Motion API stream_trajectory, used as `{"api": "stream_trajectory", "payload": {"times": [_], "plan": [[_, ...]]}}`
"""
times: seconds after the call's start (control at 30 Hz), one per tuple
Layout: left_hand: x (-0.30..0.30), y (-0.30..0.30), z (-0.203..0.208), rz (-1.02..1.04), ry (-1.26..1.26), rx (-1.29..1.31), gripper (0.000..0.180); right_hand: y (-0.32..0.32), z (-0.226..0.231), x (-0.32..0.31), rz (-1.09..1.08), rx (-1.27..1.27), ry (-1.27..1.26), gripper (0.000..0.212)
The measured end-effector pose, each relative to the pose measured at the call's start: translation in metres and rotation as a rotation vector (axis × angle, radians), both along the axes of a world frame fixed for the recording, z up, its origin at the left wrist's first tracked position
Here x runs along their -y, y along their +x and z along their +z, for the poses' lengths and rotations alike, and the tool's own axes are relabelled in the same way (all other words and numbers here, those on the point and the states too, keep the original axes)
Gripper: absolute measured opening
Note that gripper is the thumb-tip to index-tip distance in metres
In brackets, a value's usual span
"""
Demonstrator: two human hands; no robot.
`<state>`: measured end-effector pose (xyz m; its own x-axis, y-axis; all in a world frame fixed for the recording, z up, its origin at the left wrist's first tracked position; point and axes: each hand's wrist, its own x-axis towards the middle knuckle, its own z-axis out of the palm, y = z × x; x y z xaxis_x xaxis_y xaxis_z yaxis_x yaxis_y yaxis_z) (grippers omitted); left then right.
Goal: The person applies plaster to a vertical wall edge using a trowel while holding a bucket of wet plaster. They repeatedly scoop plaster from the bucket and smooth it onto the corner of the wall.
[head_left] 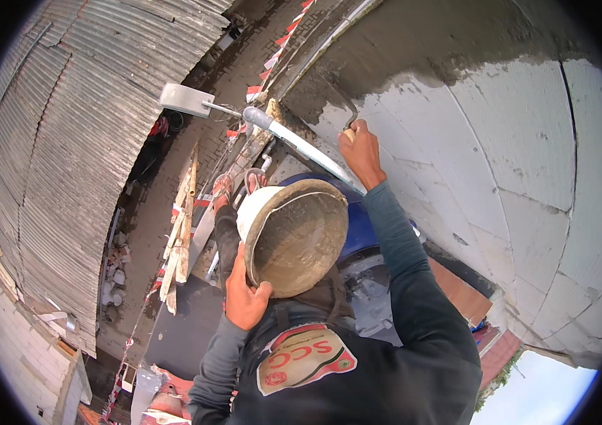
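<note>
My left hand (246,296) grips the rim of a white bucket (253,212), thumb over the edge. Grey wet mortar (294,244) coats the inside of the bucket, which tilts with its mouth toward me. Up and to the right, my right hand (362,152) is closed around the wooden handle of a trowel (351,113). Its bent metal neck shows, while the blade is hard to make out against the wet mortar on the wall. Dark fresh plaster (414,49) covers the upper part of the block wall (527,134); the pale blocks below are bare, with seams showing.
A street lamp (186,99) on a pale pole (308,150) juts between me and the lane far below. A corrugated metal roof (67,142) fills the left. Near my feet are wooden planks (180,234), red-and-white flags (283,42) and a blue drum (361,227).
</note>
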<state>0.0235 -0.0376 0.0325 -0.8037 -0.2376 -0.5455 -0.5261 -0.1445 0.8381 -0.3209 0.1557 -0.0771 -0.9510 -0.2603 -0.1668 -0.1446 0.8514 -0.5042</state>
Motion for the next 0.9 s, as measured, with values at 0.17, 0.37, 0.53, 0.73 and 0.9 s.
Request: {"api": "stream_trajectory", "payload": {"times": [0.17,0.37,0.53,0.73,0.9], "plan": [[0.002,-0.004,0.005,-0.023,-0.021,0.02,0.088,0.004,0.013,0.002,-0.086,0.001,-0.134,0.033],[0.004,-0.005,0.006,-0.059,-0.066,0.04,0.087,-0.005,0.015,-0.013,-0.166,0.132,-0.352,0.033],[0.004,-0.007,0.008,-0.07,-0.089,0.04,0.086,-0.015,0.046,-0.022,-0.187,0.265,-0.418,0.035],[0.002,-0.014,0.016,-0.03,-0.083,0.029,0.073,-0.023,0.084,-0.041,-0.156,0.338,-0.482,0.031],[-0.004,-0.01,0.004,0.003,-0.187,-0.051,0.052,-0.013,0.077,-0.064,0.065,0.098,-0.312,0.031]]}}
